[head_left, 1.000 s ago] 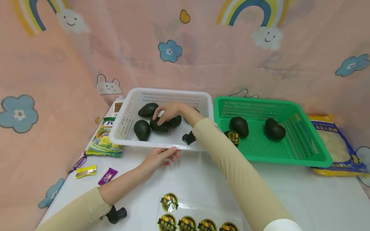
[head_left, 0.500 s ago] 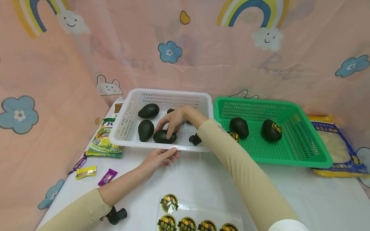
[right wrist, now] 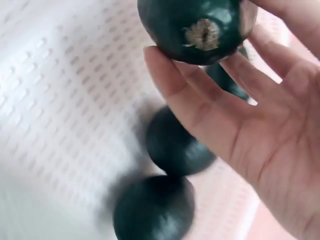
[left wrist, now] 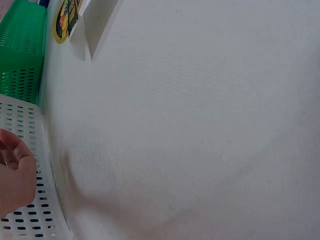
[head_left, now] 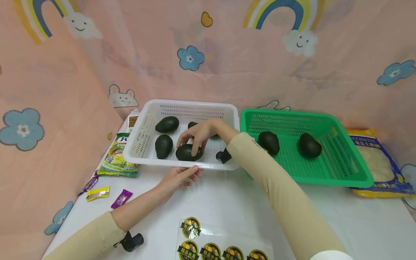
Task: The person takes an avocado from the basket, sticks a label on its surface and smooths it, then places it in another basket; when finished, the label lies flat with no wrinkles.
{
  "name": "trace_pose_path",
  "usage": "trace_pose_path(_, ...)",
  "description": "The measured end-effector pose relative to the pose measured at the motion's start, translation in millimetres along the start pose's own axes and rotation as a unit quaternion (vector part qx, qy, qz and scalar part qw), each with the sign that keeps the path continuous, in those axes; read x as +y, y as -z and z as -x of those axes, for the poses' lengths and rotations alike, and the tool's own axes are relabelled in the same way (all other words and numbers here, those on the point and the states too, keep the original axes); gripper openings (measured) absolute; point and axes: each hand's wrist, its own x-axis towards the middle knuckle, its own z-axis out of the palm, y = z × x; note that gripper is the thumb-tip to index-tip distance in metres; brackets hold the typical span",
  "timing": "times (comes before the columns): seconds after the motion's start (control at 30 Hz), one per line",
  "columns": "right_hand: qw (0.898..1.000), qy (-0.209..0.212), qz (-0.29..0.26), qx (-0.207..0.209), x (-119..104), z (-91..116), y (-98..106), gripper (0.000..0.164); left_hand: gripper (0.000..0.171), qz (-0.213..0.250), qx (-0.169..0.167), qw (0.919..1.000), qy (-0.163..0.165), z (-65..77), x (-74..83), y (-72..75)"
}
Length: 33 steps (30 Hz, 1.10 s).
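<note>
Inside the white basket [head_left: 208, 167], my right hand [head_left: 199, 135] grips a dark green avocado [head_left: 188, 153] near the front wall, thumb on one side and fingers around the other. The right wrist view shows the stem end of this avocado [right wrist: 202, 35] between the fingertips. Two more avocados [head_left: 167, 124] [head_left: 164, 146] lie to its left, and another [head_left: 192, 124] is partly hidden behind the hand. My left hand [head_left: 177, 180] holds the basket's front rim, thumb at the rim and fingers curled beneath it; the left wrist view shows it against the slotted wall [left wrist: 42, 200].
A green basket [head_left: 325, 180] with avocados [head_left: 310, 146] stands right of the white one. A sheet of round stickers [head_left: 211, 251] lies in front. Snack bags [head_left: 118, 159] and small wrapped sweets [head_left: 121, 199] are at left; a blue-and-yellow bag [head_left: 378, 166] is at far right.
My right hand has shifted forward to the front wall and slightly right, taking hold of an avocado and drawing it away from the others. My left hand has stayed at the rim.
</note>
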Motion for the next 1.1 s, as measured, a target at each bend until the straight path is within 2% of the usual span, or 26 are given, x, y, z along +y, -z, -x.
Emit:
trace_pose_path(0.1,0.999,0.031,0.013,0.017,-3,22,0,0.063,0.047,0.0,0.002,1.0,0.0,-1.0,-0.2,-1.5)
trace_pose_path(0.2,0.995,0.088,0.041,0.032,-6,50,-4,0.063,0.048,0.002,0.002,1.0,-0.004,-1.3,-0.7,-2.5)
trace_pose_path(0.37,0.981,0.174,0.067,0.058,-1,102,-31,0.062,0.047,0.003,-0.003,0.9999,-0.016,-1.6,-1.8,-2.6)
trace_pose_path(0.5,0.981,0.175,0.046,0.073,9,142,-68,0.062,0.046,-0.002,0.0,0.9998,-0.022,-2.2,-3.0,-3.2)
trace_pose_path(0.6,0.982,0.168,0.027,0.087,19,164,-101,0.063,0.047,-0.003,0.005,0.9997,-0.022,-2.9,-3.7,-4.8)
trace_pose_path(0.7,0.98,0.173,0.021,0.094,30,170,-131,0.062,0.047,0.0,0.013,0.9997,-0.022,-1.9,-3.8,-3.2)
trace_pose_path(0.83,0.981,0.17,0.023,0.095,50,163,-162,0.062,0.046,0.002,0.018,0.9995,-0.027,-1.6,-3.1,-2.2)
trace_pose_path(0.97,0.979,0.167,0.043,0.111,72,151,-180,0.062,0.046,0.004,0.021,0.9994,-0.028,-1.9,-2.5,-3.3)
trace_pose_path(1.1,0.974,0.173,0.059,0.131,88,142,-189,0.064,0.05,0.007,0.023,0.9995,-0.019,-0.3,-1.9,-6.6)
